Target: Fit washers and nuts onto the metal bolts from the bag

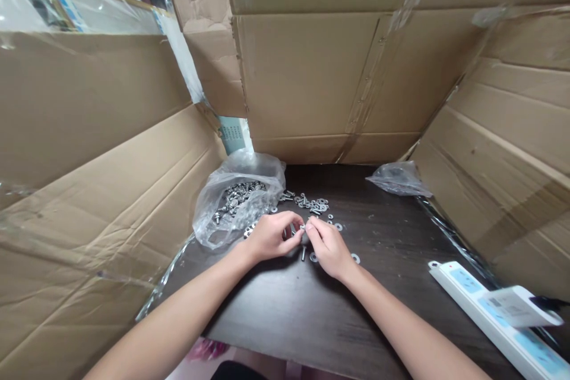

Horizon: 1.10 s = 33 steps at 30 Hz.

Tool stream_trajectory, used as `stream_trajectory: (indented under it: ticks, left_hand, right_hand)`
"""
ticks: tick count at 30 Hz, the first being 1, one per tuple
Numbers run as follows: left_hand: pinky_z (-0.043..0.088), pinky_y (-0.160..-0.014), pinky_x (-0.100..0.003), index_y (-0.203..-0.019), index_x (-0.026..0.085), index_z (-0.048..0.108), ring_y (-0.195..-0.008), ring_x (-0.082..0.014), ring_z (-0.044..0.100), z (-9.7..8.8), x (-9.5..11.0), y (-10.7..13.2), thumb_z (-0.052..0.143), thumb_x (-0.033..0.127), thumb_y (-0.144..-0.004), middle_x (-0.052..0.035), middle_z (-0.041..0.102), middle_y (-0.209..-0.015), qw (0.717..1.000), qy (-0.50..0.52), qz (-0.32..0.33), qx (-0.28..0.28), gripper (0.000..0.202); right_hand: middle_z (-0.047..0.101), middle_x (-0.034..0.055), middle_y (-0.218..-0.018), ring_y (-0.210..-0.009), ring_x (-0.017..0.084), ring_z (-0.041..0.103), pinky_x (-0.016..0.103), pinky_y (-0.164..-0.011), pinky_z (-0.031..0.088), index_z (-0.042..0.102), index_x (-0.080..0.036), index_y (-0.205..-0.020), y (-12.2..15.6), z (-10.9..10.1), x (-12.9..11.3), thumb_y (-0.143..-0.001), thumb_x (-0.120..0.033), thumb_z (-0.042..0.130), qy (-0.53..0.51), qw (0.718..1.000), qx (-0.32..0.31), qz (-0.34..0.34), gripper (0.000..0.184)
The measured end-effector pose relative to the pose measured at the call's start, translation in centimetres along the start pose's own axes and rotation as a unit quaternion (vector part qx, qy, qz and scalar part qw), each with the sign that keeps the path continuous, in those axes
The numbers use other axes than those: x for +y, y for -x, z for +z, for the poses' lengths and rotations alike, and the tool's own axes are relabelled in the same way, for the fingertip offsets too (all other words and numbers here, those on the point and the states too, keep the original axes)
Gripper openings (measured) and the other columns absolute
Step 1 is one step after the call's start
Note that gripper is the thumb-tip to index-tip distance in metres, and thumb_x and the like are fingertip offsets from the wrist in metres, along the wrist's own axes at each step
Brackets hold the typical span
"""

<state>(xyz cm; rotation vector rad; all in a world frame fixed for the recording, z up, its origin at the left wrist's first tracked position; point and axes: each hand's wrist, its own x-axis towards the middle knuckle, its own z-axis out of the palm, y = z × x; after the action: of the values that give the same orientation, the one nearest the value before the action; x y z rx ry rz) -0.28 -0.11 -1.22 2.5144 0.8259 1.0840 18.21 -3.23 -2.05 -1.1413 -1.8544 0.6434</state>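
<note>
My left hand (pixel 272 236) and my right hand (pixel 326 244) meet over a dark wooden table (pixel 312 309), fingers pinched together on a small metal bolt (pixel 301 228) held between them. Which hand holds which part is too small to tell. Loose bolts and washers (pixel 312 205) lie scattered just beyond my fingers. A washer (pixel 355 258) and a bolt (pixel 303 253) rest beside my right hand. Left of my hands, a clear plastic bag (pixel 236 205) holds several more metal bolts.
Tall cardboard sheets (pixel 312 71) wall in the table on the left, back and right. A smaller plastic bag (pixel 398 179) lies at the back right. A white power strip (pixel 494 309) runs along the table's right front.
</note>
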Motion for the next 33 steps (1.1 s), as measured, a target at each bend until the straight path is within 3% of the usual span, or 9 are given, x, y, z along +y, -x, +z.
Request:
stream_trajectory:
  ticks: [5, 11, 17, 20, 23, 29, 33]
  left_hand:
    - [0.048, -0.059, -0.02, -0.097, 0.016, 0.065, -0.059, -0.009, 0.063, -0.04, 0.01, 0.04, 0.06, 0.024, -0.092, -0.0012, 0.072, -0.083, 1.0, -0.003, 0.005, -0.001, 0.011]
    - [0.05, -0.059, -0.019, -0.1, 0.016, 0.066, -0.061, -0.0092, 0.065, -0.01, -0.38, -0.13, 0.061, 0.023, -0.094, -0.0016, 0.074, -0.087, 1.0, 0.0, 0.011, 0.005, 0.011]
    - [0.054, -0.064, -0.018, -0.105, 0.015, 0.068, -0.067, -0.0099, 0.068, 0.29, -0.63, -0.14, 0.061, 0.022, -0.097, -0.0033, 0.076, -0.091, 0.999, 0.016, 0.039, 0.024, 0.013]
    - [0.055, -0.064, -0.019, -0.104, 0.014, 0.068, -0.066, -0.0106, 0.068, 0.32, -0.67, -0.22, 0.061, 0.022, -0.097, -0.0035, 0.075, -0.089, 0.999, 0.017, 0.037, 0.03, 0.012]
    - [0.055, -0.063, -0.019, -0.103, 0.014, 0.068, -0.066, -0.0111, 0.068, 0.3, -0.68, -0.28, 0.061, 0.023, -0.097, -0.0044, 0.075, -0.088, 0.998, 0.017, 0.04, 0.041, 0.013]
    - [0.056, -0.064, -0.02, -0.107, 0.014, 0.07, -0.069, -0.0117, 0.07, 0.38, -0.47, -0.09, 0.06, 0.025, -0.098, -0.006, 0.077, -0.092, 0.999, 0.009, 0.036, 0.028, 0.017]
    - [0.056, -0.064, -0.02, -0.106, 0.014, 0.07, -0.069, -0.012, 0.07, 0.42, -0.32, -0.04, 0.06, 0.025, -0.098, -0.006, 0.077, -0.093, 0.999, 0.012, 0.026, 0.035, 0.016]
  right_hand:
    - [0.046, -0.0007, -0.061, -0.059, 0.014, 0.042, 0.028, -0.059, 0.029, 0.04, -0.02, -0.067, -0.11, -0.06, 0.38, -0.104, -0.044, 0.034, -0.016, 0.999, -0.007, 0.05, 0.044]
    - [0.052, 0.001, -0.073, -0.068, 0.016, 0.048, 0.027, -0.066, 0.035, 0.045, -0.02, -0.074, -0.32, -0.52, 0.12, -0.101, -0.036, 0.04, -0.01, 1.0, 0.021, 0.008, 0.032]
    - [0.042, -0.0014, -0.06, -0.058, 0.014, 0.04, 0.028, -0.058, 0.029, 0.036, -0.021, -0.066, -0.35, -0.33, 0.42, -0.103, -0.043, 0.033, -0.02, 0.999, 0.01, 0.047, 0.044]
    - [0.049, 0.0002, -0.066, -0.062, 0.015, 0.045, 0.028, -0.062, 0.032, 0.043, -0.02, -0.068, -0.31, -0.38, 0.28, -0.104, -0.043, 0.034, -0.031, 0.998, 0.019, 0.048, 0.043]
    - [0.054, 0.0017, -0.076, -0.071, 0.017, 0.05, 0.028, -0.068, 0.036, 0.049, -0.019, -0.077, -0.29, -0.43, 0.16, -0.101, -0.037, 0.041, -0.036, 0.999, 0.027, 0.022, 0.031]
    - [0.042, -0.0009, -0.061, -0.059, 0.015, 0.04, 0.028, -0.059, 0.031, 0.041, -0.02, -0.066, -0.33, -0.45, 0.16, -0.103, -0.046, 0.036, -0.058, 0.996, 0.006, 0.072, 0.045]
    - [0.051, 0.001, -0.07, -0.066, 0.017, 0.047, 0.028, -0.064, 0.036, 0.05, -0.02, -0.076, -0.38, -0.83, -0.1, -0.1, -0.041, 0.042, -0.052, 0.997, 0.023, 0.051, 0.033]
